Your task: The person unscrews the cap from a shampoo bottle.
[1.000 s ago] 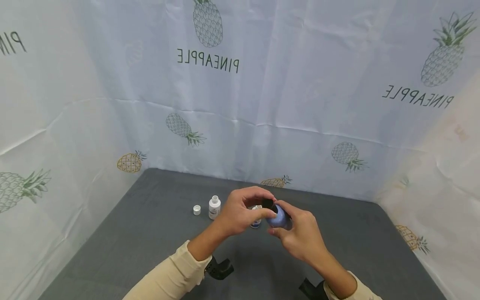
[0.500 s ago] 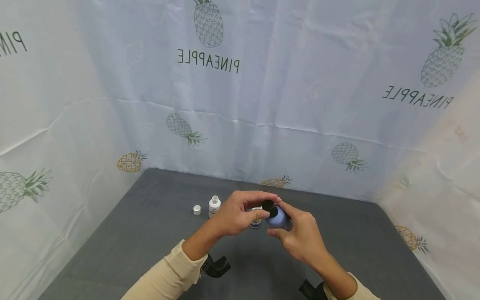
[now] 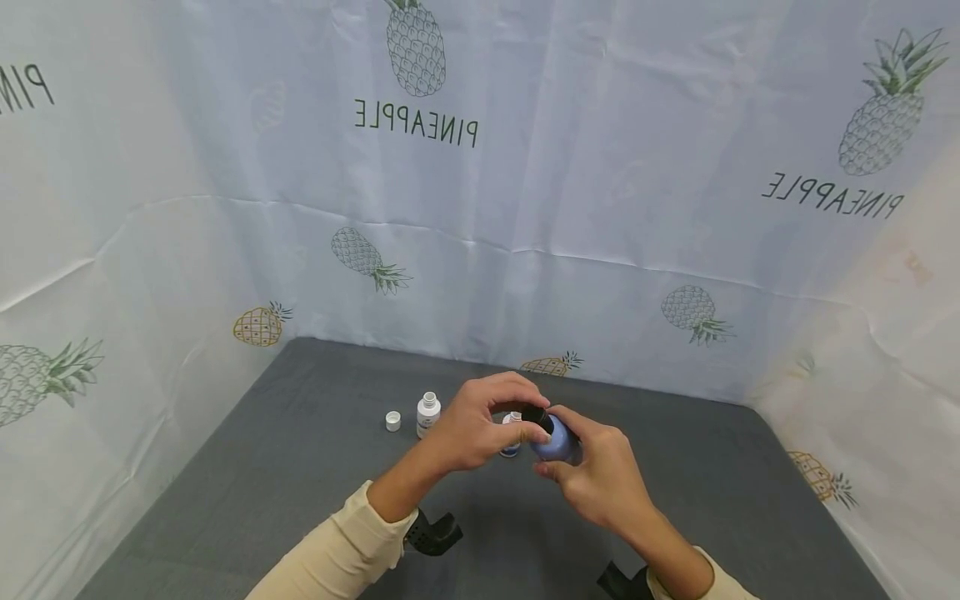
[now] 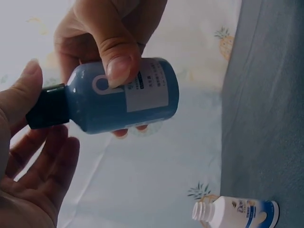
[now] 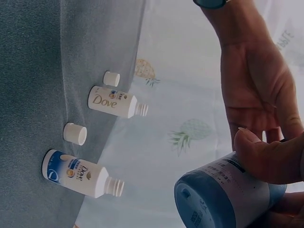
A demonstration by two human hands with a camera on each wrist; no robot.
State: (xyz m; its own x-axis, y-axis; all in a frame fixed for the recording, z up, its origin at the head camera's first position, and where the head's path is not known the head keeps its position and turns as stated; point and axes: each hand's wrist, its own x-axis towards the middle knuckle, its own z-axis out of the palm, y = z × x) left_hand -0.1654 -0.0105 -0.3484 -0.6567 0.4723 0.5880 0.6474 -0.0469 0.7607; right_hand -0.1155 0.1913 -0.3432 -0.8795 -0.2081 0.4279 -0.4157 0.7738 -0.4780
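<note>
My right hand (image 3: 603,467) grips a blue bottle (image 4: 118,104) by its body, the thumb across the white label. With thumb and fingers, my left hand (image 3: 472,429) holds the bottle's black cap (image 4: 46,108), which sits on the neck. The bottle is raised above the table, its cap tilted toward the left hand in the head view. Behind the hands, a white Dove bottle with a blue base (image 5: 73,173) stands with its threaded neck bare; the left hand partly covers it in the head view. Another uncapped white Dove bottle (image 3: 428,414) stands further left.
One white cap (image 3: 393,421) lies left of the left-hand Dove bottle. A second white cap (image 5: 76,134) lies near the blue-based one, hidden in the head view. The dark grey table (image 3: 315,467) meets a pineapple-print curtain (image 3: 480,275) at its back and sides.
Half a second ago the left fingers were lifted and loosened around the black cap; now they close on it again, as a second ago. The right hand keeps the bottle almost in place.
</note>
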